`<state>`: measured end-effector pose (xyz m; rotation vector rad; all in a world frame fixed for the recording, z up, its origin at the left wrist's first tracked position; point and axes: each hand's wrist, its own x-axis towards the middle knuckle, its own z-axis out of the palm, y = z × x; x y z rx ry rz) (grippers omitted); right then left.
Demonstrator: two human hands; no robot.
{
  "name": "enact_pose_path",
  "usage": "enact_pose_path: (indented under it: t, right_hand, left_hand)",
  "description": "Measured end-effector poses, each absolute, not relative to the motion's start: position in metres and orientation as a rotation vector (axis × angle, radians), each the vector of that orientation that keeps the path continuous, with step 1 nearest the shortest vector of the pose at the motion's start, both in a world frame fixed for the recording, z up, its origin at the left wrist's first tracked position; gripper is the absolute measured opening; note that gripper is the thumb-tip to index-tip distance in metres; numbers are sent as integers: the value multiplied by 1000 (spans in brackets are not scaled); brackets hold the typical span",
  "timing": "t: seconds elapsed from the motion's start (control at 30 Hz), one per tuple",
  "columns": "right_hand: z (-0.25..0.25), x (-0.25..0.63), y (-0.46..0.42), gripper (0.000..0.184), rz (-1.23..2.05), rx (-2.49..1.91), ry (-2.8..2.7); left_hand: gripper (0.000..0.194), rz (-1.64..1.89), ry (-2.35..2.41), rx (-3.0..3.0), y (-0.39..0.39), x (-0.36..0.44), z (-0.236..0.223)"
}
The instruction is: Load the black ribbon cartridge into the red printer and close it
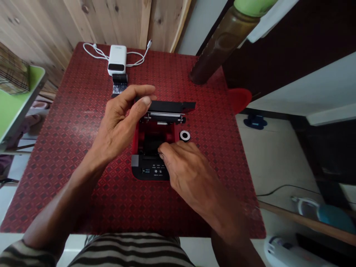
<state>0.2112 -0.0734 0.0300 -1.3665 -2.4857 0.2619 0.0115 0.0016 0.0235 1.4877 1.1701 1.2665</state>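
A small red and black label printer [150,163] sits on the table with its black lid [172,106] raised. My left hand [119,118] is at the lid's left end, its index finger stretched out and the thumb apart from it. Whether it touches the lid is hard to see. My right hand [186,170] reaches over the printer's right front, fingers bent and closed at the edge of the dark compartment [154,139]. What those fingertips hold, if anything, is hidden. Close to the printer's right side stands a small roll [185,136] with a white ring-shaped end.
A red patterned table [83,148] lies under everything. Toward the back are a white power bank [117,57] with a white cable [136,61], and a black ribbon roll [119,78] partly unrolled. A tall brown bottle [219,48] with a green lid stands at the back right.
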Motion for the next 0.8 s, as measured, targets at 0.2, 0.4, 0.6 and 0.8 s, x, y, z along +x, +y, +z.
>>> enact_pose_path:
  t: [0.2,0.4,0.6,0.8]
  right_hand:
    - [32,204,-57,39,215,-1449,-2618]
    - [34,208,-59,36,153,-1291,-2493]
    - [33,220,-58,27,265,-1305,-2309]
    - [19,217,-45,20,273,-1239,-2160]
  left_hand:
    - [32,1225,1239,1624,4,11,28]
    - [32,1181,1274,1694,5,8,29]
    - [31,1204,1256,1654,7,9,25]
    - [29,1213,1224,1599,6,9,25]
